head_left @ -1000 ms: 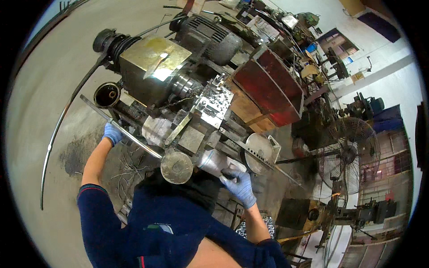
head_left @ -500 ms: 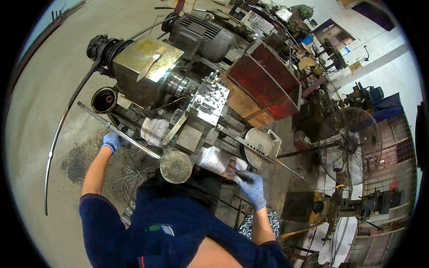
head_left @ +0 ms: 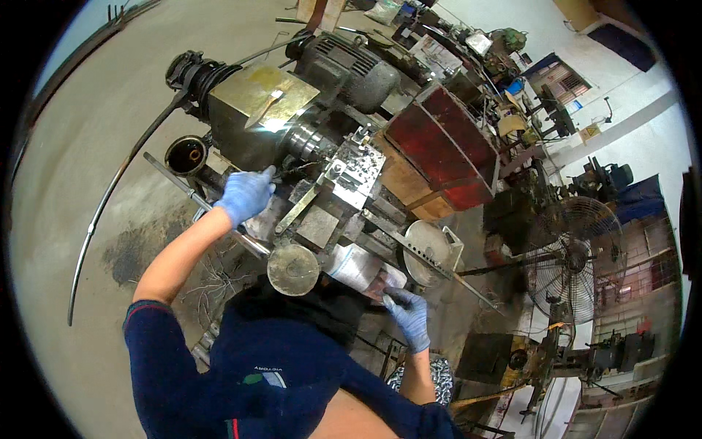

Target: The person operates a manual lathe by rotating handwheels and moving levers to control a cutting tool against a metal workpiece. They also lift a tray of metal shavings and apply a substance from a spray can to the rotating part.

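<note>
My left hand (head_left: 247, 196), in a blue glove, reaches over a long metal rod (head_left: 186, 192) to the near side of the lathe's bright spindle (head_left: 307, 139). Its visible fingertips are apart, and I see nothing held in them. To the right of the spindle, the tool slide (head_left: 352, 175) is strewn with dark chips. My right hand (head_left: 408, 318), also gloved, is closed at the right end of a white sheet or cloth (head_left: 357, 266). What lies within its fingers is too small to make out. A round metal disc (head_left: 292, 270) sits between my forearms.
A brush (head_left: 265, 110) lies on the brass-coloured headstock cover (head_left: 252, 91). Behind the slide stands a red metal box (head_left: 442, 146) on wood, with a motor (head_left: 349, 69) farther back. At right are a large fan (head_left: 574, 256) and a perforated bar (head_left: 409, 245). Wire-like scraps (head_left: 212, 282) litter the floor.
My left hand has risen from beside the rod's lower side to the area by the spindle. My right hand stays at the white sheet's end. The whole view has shifted slightly.
</note>
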